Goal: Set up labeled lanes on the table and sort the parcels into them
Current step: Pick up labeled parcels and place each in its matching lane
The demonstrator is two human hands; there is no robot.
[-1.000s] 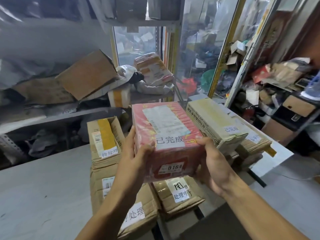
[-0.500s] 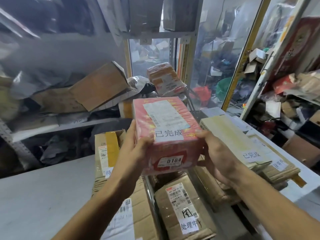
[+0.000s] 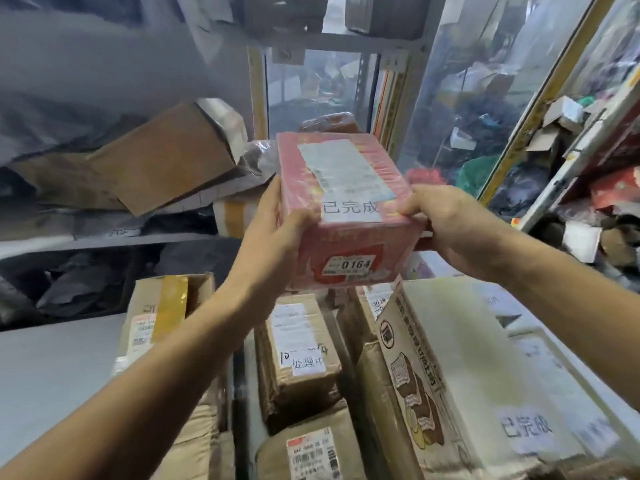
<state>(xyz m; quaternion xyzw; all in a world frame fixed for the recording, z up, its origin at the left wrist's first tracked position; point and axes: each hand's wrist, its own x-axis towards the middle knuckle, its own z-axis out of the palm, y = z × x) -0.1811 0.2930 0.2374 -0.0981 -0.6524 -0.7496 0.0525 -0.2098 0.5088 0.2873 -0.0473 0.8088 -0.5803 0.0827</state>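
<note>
A red parcel point(image 3: 341, 188) with a white shipping label, a white tag reading 已完成 and a sticker 0164 is held up above the table. My left hand point(image 3: 273, 230) grips its left side and my right hand point(image 3: 446, 223) grips its right side. Below it lie rows of parcels: a brown box with yellow tape point(image 3: 162, 313) at the left, a brown box tagged 处理中 point(image 3: 298, 355) in the middle, and a pale box tagged 已完成 point(image 3: 485, 386) at the right.
The grey table point(image 3: 52, 375) shows bare surface at the left. Behind it a metal shelf point(image 3: 104, 240) carries tilted cardboard boxes and bags. Cluttered shelves with packages stand at the right behind yellow posts.
The red parcel has been carried forward and to the right, still held in both hands. The view has moved closer to the table, so the rows of parcels now lie lower in the frame.
</note>
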